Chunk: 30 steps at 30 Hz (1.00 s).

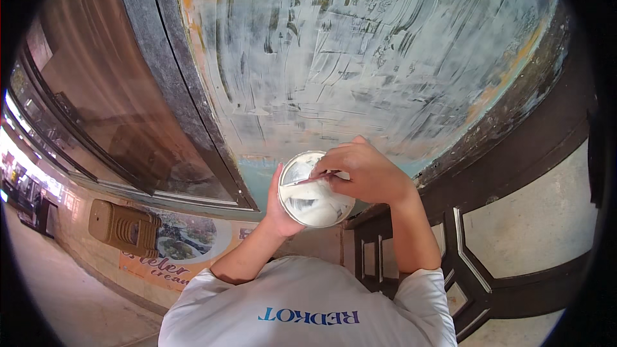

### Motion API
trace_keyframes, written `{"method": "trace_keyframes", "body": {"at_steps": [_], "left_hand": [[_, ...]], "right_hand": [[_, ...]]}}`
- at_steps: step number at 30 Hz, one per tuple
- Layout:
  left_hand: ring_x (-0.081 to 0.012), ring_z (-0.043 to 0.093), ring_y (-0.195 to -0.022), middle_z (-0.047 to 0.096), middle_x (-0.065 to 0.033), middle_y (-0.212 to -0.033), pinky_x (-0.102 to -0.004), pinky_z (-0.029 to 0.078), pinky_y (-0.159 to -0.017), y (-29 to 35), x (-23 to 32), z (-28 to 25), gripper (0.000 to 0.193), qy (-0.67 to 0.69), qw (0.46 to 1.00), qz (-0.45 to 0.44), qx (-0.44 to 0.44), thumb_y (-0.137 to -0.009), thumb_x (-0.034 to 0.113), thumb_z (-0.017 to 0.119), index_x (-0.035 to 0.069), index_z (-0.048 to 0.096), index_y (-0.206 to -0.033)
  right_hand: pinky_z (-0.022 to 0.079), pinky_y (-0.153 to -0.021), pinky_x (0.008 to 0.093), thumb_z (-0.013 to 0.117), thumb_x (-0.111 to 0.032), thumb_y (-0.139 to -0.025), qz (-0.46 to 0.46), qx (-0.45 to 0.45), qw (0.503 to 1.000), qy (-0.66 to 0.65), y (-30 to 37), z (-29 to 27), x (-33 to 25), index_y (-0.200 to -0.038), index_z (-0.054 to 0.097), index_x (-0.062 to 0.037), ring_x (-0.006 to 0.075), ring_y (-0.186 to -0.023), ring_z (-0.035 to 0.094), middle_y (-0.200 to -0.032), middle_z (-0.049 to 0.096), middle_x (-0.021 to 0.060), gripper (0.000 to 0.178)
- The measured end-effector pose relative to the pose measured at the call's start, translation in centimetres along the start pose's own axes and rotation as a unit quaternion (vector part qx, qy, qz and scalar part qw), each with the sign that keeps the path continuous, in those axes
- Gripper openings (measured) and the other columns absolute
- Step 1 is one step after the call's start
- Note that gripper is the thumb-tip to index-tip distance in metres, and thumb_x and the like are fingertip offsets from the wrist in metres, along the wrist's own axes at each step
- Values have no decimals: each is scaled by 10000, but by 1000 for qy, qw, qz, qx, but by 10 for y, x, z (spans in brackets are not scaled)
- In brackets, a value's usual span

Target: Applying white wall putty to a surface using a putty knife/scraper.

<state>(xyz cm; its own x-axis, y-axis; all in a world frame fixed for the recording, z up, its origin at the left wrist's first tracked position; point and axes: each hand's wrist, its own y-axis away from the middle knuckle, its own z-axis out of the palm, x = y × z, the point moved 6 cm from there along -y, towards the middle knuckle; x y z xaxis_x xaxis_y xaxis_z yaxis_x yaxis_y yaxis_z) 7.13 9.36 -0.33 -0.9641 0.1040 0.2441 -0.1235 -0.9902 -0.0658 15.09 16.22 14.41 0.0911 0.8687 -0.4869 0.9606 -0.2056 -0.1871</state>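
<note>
A round, pale tub [316, 213] with white paste inside rests in my left hand [277, 211], whose fingers and palm wrap its left side and lower edge. Over the tub's opening, my right hand [367, 170] is closed in a pinch on a thin, flat scraper [311, 180]. The scraper's edge reaches across the tub toward its left rim, touching or just above the paste; I cannot tell which. My right fingers partly cover its grip. Straight ahead stands a wall [347, 58] smeared with uneven grey-white strokes over a blue-green coat.
A glass panel in a dark frame [193, 196] borders the wall on the left. To the right is a dark wooden door [469, 218] with pale panels. Stacked brown plastic stools [122, 228] stand at lower left, by a banner with food pictures [186, 238].
</note>
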Motion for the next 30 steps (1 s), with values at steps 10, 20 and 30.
{"method": "trace_keyframes", "body": {"at_steps": [10, 20, 30], "left_hand": [[-357, 401, -1436, 409, -123, -1567, -593, 288, -1189, -1, -3, -2, 810, 48, 999, -9, -15, -970, 713, 287, 158, 351, -1556], [-361, 372, -1458, 383, -114, -1587, -584, 285, -1194, -2, 1, 1, 821, 167, 979, 8, -118, -965, 728, 269, 162, 354, -1555], [-369, 404, -1430, 406, -97, -1577, -591, 286, -1182, -2, 7, -14, 756, 51, 994, 94, 20, -978, 671, 311, 170, 385, -1539]], "right_hand": [[288, -852, 361, 683, -53, -739, -41, 21, 994, 99, -3, -1, -4, -927, 727, -201, 125, -880, 570, -868, 680, -85, 244], [332, -766, 351, 703, -68, -804, -13, 91, 974, 209, -5, 3, -6, -1018, 710, -190, 181, -841, 578, -842, 633, -47, 247], [446, -614, 468, 675, -32, -770, -5, 109, 981, 162, -5, 10, 3, -1200, 612, -62, 357, -661, 630, -717, 647, 139, 436]]}}
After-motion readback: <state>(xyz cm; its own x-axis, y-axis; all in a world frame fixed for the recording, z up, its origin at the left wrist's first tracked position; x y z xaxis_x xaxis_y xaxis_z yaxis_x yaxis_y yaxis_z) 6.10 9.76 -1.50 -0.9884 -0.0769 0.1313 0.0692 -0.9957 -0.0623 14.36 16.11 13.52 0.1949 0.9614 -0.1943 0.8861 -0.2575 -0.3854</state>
